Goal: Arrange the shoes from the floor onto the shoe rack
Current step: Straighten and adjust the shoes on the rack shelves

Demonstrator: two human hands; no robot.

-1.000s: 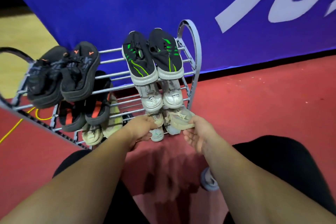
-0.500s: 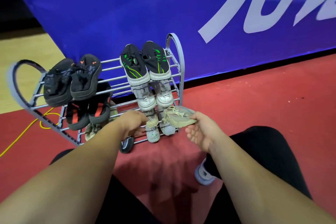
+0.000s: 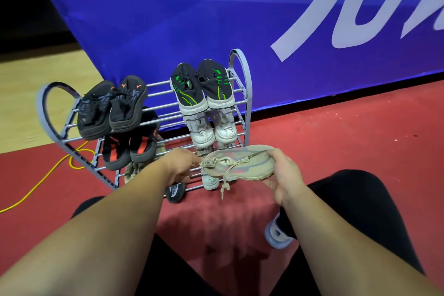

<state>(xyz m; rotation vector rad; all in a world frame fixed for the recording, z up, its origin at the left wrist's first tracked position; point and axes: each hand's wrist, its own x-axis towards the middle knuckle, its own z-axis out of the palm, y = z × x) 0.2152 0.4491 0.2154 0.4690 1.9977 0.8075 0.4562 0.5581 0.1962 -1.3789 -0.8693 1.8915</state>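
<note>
Both hands are on one beige shoe (image 3: 240, 163). The right hand (image 3: 284, 175) grips its toe end, thumb on top and fingers beneath. The left hand (image 3: 180, 166) meets the heel tab, though I cannot tell if it pinches. The shoe hangs crosswise before the rack (image 3: 247, 94), its lace (image 3: 224, 187) dangling. A second ago it sat low against the bottom tier; now it's up and turned.

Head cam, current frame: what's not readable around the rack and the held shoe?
- Grip of the left hand: fingertips hidden behind the heel of the beige shoe, head view.
- Bottom tier of the shoe rack: masked by that hand and shoe.
- On the floor, the dark shoe: half behind the left forearm.
- Lettering on the banner: cut by top and right edges.
</note>
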